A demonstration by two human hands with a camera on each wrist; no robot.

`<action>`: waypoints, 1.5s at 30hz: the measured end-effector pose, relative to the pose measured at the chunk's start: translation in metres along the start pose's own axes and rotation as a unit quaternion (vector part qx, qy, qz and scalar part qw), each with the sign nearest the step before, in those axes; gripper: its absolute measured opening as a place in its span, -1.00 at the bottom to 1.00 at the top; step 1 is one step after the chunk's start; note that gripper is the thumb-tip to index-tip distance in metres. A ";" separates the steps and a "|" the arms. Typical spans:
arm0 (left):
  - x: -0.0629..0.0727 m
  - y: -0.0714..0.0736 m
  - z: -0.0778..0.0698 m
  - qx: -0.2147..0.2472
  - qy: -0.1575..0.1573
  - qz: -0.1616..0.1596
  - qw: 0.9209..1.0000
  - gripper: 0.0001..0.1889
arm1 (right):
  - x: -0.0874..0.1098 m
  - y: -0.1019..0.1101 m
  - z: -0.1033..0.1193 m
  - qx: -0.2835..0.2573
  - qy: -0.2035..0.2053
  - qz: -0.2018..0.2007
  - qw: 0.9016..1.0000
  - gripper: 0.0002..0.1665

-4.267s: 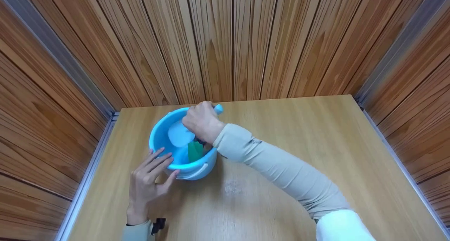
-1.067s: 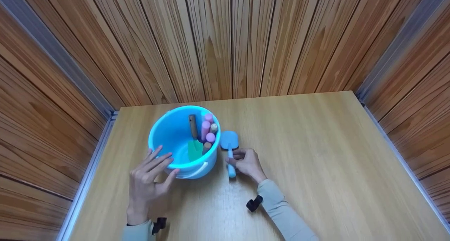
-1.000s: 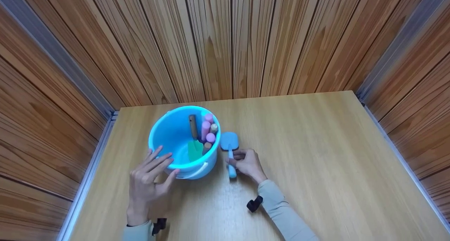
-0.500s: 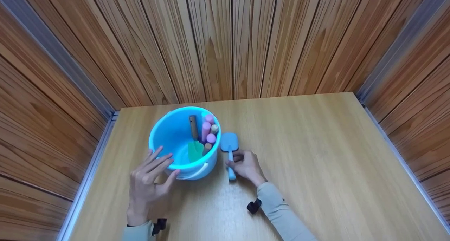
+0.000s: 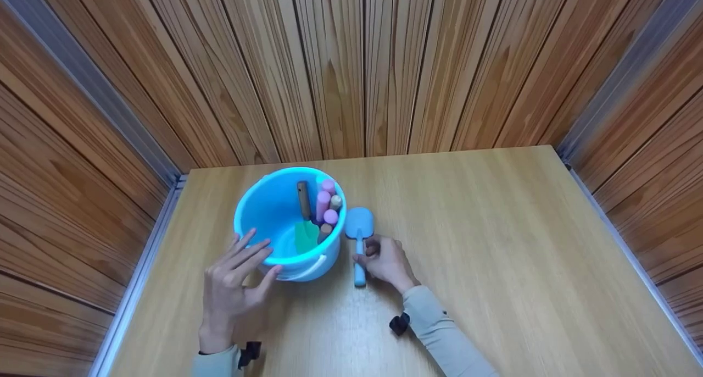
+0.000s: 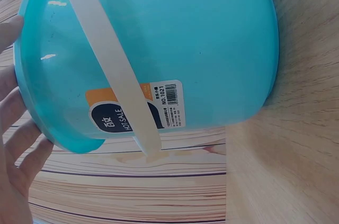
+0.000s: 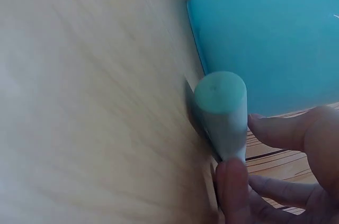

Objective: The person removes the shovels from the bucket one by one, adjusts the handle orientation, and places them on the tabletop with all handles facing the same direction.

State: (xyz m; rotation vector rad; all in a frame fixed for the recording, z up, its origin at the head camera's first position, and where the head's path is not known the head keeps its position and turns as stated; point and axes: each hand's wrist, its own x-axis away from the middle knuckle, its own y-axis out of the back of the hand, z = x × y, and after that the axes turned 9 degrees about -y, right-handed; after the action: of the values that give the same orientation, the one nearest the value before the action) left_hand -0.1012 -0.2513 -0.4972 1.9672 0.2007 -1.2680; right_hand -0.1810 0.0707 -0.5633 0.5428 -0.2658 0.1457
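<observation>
A light-blue bucket [image 5: 305, 271] stands upright on the table [image 5: 467, 228]. My left hand [image 5: 233, 281] rests at its near-left rim, fingers spread and fairly straight; the left wrist view shows fingertips [image 6: 18, 25] along that rim. Right of the bucket, a small blue toy shovel [image 5: 360, 223] lies blade away from me. My right hand [image 5: 387, 259] pinches its handle [image 7: 222, 123] between thumb and fingers. Inside the bucket, at its right side, are a green-bladed trowel [image 5: 306, 237] with a brown handle and several tools with pink handles [image 5: 323, 204]; their lower parts are hidden.
A white carrying handle [image 6: 114, 65] hangs down the bucket's near side. Wood-panelled walls [image 5: 384, 64] enclose the table at the back and both sides. The bucket stands near the back-left part of the table.
Seconds ago my right hand was over the bucket with the blue shovel; now it holds the shovel at the table beside it. Lately the shovel's handle end shifted slightly toward me. My left hand stayed.
</observation>
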 end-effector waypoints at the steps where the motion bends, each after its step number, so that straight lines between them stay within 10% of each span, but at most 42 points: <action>1: 0.000 0.000 0.000 -0.001 -0.001 -0.001 1.000 -0.44 | 0.000 0.001 0.001 0.005 0.002 0.000 1.000 -0.68; 19: 0.001 -0.002 -0.001 -0.007 -0.002 -0.001 1.000 -0.47 | -0.020 0.054 0.081 0.047 0.097 -0.057 0.993 -0.52; 28: 0.001 -0.002 -0.002 -0.008 0.005 0.003 1.000 -0.47 | -0.020 0.070 0.145 0.126 0.213 -0.065 0.967 -0.47; 35: 0.001 0.000 -0.002 -0.012 0.003 0.002 1.000 -0.47 | -0.021 0.052 0.187 0.291 0.295 -0.028 0.910 -0.36; 45: 0.002 -0.001 -0.002 -0.016 -0.005 0.005 1.000 -0.47 | -0.017 -0.008 0.213 0.523 0.341 -0.036 0.780 -0.30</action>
State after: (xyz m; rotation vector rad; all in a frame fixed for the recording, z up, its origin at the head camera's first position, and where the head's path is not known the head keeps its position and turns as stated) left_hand -0.0994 -0.2501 -0.4992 1.9315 0.2051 -1.2611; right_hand -0.2403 -0.0494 -0.3971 1.5596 0.6122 0.4114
